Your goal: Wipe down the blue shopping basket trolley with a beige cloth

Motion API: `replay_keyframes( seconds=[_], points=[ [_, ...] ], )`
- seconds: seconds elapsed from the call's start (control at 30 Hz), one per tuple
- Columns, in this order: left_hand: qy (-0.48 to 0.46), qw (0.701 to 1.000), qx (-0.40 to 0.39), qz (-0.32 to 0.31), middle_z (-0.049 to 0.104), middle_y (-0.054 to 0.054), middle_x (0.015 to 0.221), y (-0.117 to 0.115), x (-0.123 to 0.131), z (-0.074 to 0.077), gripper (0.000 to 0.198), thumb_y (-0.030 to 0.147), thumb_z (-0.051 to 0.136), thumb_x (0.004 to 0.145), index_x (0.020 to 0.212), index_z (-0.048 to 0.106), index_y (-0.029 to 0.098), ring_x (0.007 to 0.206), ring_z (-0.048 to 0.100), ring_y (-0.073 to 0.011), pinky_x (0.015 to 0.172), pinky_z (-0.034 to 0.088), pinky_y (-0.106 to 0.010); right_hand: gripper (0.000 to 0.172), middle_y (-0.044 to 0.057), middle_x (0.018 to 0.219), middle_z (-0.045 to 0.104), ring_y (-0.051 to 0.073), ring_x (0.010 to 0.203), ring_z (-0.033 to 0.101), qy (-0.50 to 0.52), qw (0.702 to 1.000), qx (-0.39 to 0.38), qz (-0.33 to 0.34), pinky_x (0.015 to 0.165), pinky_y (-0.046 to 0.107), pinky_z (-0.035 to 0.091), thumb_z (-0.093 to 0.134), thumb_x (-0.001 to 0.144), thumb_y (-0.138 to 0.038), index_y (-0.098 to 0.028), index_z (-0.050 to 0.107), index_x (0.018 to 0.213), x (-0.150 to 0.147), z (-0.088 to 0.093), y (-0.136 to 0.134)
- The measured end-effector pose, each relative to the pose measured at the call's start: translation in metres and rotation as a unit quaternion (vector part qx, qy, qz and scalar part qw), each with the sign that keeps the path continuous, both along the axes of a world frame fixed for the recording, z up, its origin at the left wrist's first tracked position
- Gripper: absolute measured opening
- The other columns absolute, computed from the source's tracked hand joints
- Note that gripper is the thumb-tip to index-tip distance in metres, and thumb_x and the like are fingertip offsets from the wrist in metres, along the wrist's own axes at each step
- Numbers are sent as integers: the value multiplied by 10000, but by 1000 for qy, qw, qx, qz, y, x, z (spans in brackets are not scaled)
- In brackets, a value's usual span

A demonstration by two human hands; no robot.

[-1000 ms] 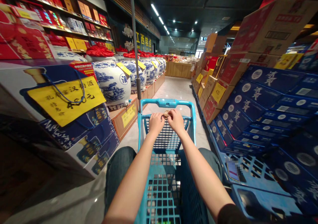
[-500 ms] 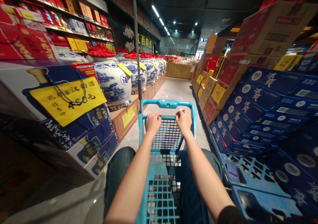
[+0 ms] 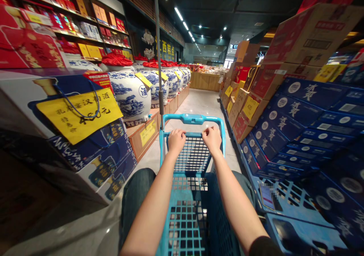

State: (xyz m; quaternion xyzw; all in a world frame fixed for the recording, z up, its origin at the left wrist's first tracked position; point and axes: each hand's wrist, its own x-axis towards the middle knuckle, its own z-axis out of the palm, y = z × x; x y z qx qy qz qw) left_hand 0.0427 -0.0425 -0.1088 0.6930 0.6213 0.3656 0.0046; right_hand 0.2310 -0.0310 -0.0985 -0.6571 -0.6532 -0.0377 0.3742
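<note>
Blue cart rim [image 3: 193,134] underlies left hand [image 3: 176,140] and right hand [image 3: 212,139], fingers curled over it.

The floor [image 3: 199,102] supports the cart [image 3: 192,117] below the right hand [image 3: 212,140]; a pallet [image 3: 301,227] rightward supports cartons [image 3: 280,123] and a phone [image 3: 266,196].

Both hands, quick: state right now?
Left hand: fingers curled at the blue cart; grip on it can't be told.
Right hand: fingers curled; whether it holds anything can't be told.
</note>
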Motion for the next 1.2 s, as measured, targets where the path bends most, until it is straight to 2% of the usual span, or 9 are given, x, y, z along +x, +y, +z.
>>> replay_keyframes(
  seconds=[0.07,0.27,0.47,0.6,0.67,0.77,0.97,1.13,1.2],
  points=[
    [0,1000,5,3,786,-81,1174,1,0,-1,325,101,504,969,1080,794,199,1181,685,-269,1105,530,-399,194,131,1107,667,270,1030,548,-1,1000,17,3,735,324,414,569,951,-225,-184,757,920,-5,-3,0],
    [-3,1000,7,3,793,-90,1170,0,0,-1,325,91,507,958,1068,796,192,1184,692,-276,1109,530,-407,175,104,1204,670,252,1087,566,-37,988,30,144,785,308,473,610,930,-199,-222,760,1018,-37,-7,-8],
    [-9,999,1,33,798,-95,1195,-17,9,23,320,151,490,1009,1091,797,178,1213,708,-250,1077,529,-333,191,112,1166,660,265,1093,570,17,999,-20,41,762,318,449,573,940,-233,-193,759,960,-7,1,-3],
    [65,980,-160,95,812,-152,1143,-30,14,43,450,345,398,1081,1089,818,185,1141,761,-327,952,585,-388,230,106,1117,654,257,1029,570,54,998,-6,21,786,332,448,537,919,-235,-190,763,916,9,-1,4],
    [132,954,-258,82,795,-203,1205,-32,16,47,466,354,396,1069,1182,801,153,1180,754,-360,959,589,-416,226,100,1111,651,257,1029,566,58,998,5,27,757,328,431,539,912,-249,-194,758,894,8,-4,5],
    [195,923,-331,19,759,-217,1313,-33,16,45,419,339,490,1025,1265,769,140,1273,717,-352,1016,577,-404,213,91,1107,647,254,1039,561,64,997,9,32,715,313,399,546,904,-255,-198,749,875,4,-6,4],
    [227,897,-375,-59,630,-163,1536,-33,15,35,503,447,592,997,1438,673,220,1414,626,-339,1142,530,-450,238,92,1096,649,248,1024,565,74,996,3,39,740,321,418,526,917,-257,-198,756,900,4,-4,3],
    [239,886,-393,-56,468,-215,1661,-35,21,26,671,425,617,987,1594,509,160,1552,468,-365,1216,464,-520,232,90,1108,652,254,1032,566,75,996,-1,38,761,328,427,527,922,-258,-196,749,902,4,-4,3],
    [240,886,-393,-48,469,-235,1657,-35,25,24,674,393,609,987,1598,497,132,1554,462,-379,1212,463,-545,230,92,1100,647,254,1032,561,76,996,3,37,756,326,425,524,918,-253,-199,744,883,4,-4,3]
  ],
)
